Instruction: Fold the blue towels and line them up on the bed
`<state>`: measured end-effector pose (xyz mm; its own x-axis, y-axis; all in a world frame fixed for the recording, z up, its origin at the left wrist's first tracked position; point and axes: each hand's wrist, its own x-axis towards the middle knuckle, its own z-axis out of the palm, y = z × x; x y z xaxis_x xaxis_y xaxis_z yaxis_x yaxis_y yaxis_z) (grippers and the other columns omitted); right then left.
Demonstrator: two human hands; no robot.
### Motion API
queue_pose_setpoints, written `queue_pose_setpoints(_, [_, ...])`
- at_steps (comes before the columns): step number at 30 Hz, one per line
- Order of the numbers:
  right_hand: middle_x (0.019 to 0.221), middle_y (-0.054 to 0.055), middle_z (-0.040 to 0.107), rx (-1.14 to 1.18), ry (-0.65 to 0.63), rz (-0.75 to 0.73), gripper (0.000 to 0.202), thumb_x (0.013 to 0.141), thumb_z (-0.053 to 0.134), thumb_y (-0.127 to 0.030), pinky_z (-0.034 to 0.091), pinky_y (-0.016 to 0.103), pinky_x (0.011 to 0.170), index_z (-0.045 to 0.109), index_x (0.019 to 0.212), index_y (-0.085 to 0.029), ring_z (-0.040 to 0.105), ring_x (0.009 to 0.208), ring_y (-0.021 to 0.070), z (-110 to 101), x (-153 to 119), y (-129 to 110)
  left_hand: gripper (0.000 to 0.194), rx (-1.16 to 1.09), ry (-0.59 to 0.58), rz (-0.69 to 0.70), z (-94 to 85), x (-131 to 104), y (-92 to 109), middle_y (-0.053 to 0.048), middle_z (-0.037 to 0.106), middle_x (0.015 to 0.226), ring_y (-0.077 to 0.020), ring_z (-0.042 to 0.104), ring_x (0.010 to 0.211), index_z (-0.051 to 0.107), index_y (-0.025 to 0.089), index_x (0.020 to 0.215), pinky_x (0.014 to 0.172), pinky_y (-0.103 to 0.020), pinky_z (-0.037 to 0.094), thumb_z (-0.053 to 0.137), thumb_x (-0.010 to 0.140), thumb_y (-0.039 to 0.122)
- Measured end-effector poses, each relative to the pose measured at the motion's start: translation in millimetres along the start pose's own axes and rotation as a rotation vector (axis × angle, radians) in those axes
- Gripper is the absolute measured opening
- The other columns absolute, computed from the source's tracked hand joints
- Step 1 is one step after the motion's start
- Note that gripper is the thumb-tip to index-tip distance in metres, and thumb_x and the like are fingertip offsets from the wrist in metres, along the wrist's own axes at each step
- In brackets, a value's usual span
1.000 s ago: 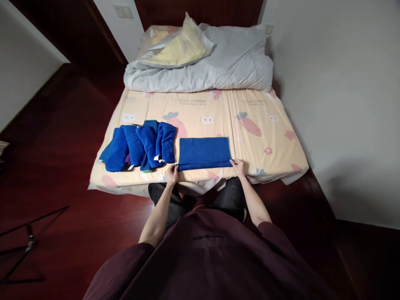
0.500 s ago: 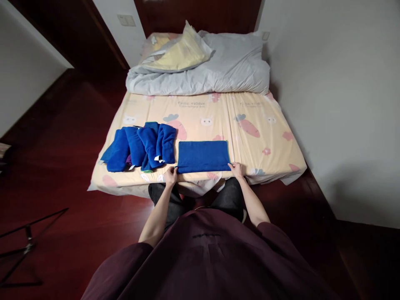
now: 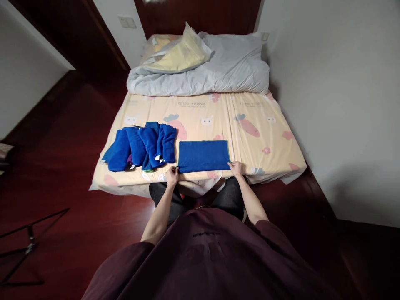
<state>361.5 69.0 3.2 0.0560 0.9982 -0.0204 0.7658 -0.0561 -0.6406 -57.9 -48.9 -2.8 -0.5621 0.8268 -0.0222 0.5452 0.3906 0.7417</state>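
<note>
A blue towel (image 3: 203,156) lies flat as a rectangle near the front edge of the bed, with a thin green trim along its sides. My left hand (image 3: 172,176) pinches its near left corner. At the near right corner my right hand (image 3: 235,168) has the towel's edge between thumb and fingers. Left of the towel rests a pile of folded blue towels (image 3: 136,146), overlapping one another, with white tags showing. Bits of purple and green peek out beneath the pile.
The bed (image 3: 268,133) has a cream sheet printed with carrots and rabbits. A grey quilt (image 3: 237,62) and a yellow pillow (image 3: 181,56) sit at its head. A white wall (image 3: 337,104) runs along the right. On the floor at left stands a black metal stand (image 3: 30,237).
Almost nothing differs. Both hands keep their places at the towel's near corners, and the view has shifted very slightly.
</note>
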Motion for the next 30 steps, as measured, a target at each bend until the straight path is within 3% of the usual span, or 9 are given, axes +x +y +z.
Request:
queue_pose_setpoints(19, [0.065,0.005,0.071,-0.068,0.010,0.034,0.033,0.087,0.071,-0.044,0.044,0.027,0.063,0.064,0.064,-0.022,0.064,0.064,0.0201,-1,-3,-9,0.023,-0.038,0.055,-0.021,1.3,-5,4,-0.012,0.073,0.086,-0.0296,0.072,0.087,0.060,0.022,0.085,0.090,-0.043,0.055,0.061,0.084,0.044])
queue_pose_setpoints(23, [0.081,0.008,0.076,-0.078,0.064,0.030,0.016,0.087,0.073,-0.037,0.049,0.030,0.073,0.074,0.089,-0.021,0.069,0.076,0.0232,0,-7,-14,0.018,-0.068,0.076,0.002,0.0,-3,1,-0.008,0.070,0.080,-0.0257,0.070,0.079,0.058,0.022,0.084,0.085,-0.041,0.056,0.063,0.081,0.039])
queue_pose_setpoints(26, [0.092,0.009,0.077,-0.054,0.084,0.014,0.030,0.088,0.071,-0.031,0.052,0.034,0.083,0.071,0.116,-0.020,0.070,0.084,0.0249,1,-11,-17,0.015,-0.081,0.083,0.002,-4.3,1,-3,-0.007,0.069,0.079,-0.0240,0.068,0.077,0.058,0.022,0.085,0.085,-0.040,0.056,0.062,0.081,0.036])
queue_pose_setpoints(30, [0.103,0.011,0.075,-0.012,0.108,-0.015,0.039,0.090,0.065,-0.024,0.053,0.039,0.093,0.064,0.129,-0.018,0.070,0.095,0.0262,-3,-16,-20,0.016,-0.053,0.117,0.058,-10.0,-1,-9,-0.009,0.068,0.085,-0.0247,0.066,0.078,0.061,0.021,0.089,0.084,-0.042,0.057,0.057,0.086,0.036])
